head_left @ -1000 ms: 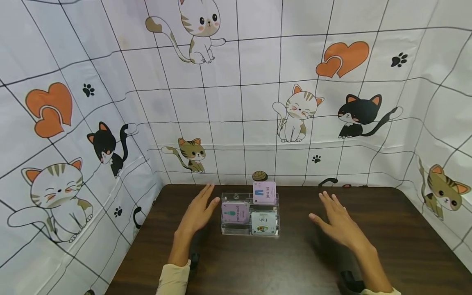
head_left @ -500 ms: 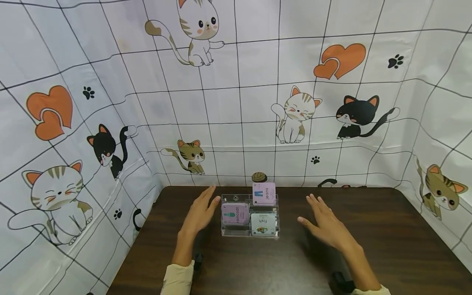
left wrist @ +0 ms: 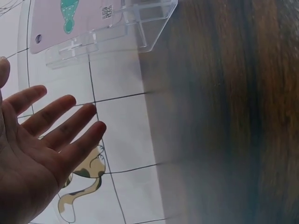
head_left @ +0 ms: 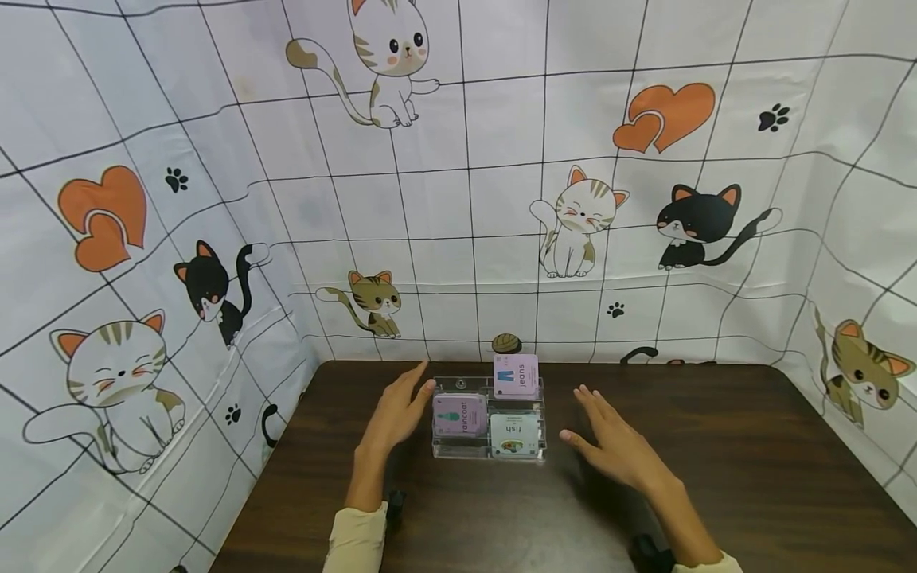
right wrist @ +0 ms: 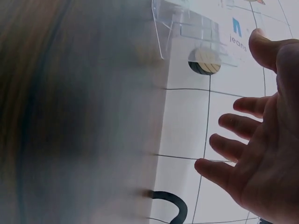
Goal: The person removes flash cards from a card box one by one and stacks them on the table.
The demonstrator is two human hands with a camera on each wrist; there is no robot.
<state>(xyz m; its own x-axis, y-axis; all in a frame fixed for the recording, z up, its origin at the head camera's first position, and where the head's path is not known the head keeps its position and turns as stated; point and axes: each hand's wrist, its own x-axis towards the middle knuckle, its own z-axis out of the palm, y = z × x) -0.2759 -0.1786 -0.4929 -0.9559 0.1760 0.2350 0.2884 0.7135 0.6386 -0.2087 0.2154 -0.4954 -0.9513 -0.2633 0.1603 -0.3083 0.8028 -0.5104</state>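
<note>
A clear plastic card holder stands on the dark wooden table. In it are a lilac raincoat card, a lilac jeans card at the back right, and a pale fish card at the front right. My left hand is close to the holder's left side, fingers straight and palm turned inward. On the other side, my right hand is a short way off, its fingers extended and spread. Both palms hold nothing; the left wrist view shows the bare left palm, the right wrist view the right palm.
The brown tabletop runs back to a white curtain printed with cats, hearts and paw marks, which also lines both sides. A dark band with a small device is on the right wrist.
My right hand has moved left, toward the card holder. The left hand has shifted slightly to the right, and the holder with its cards has stayed in place.
</note>
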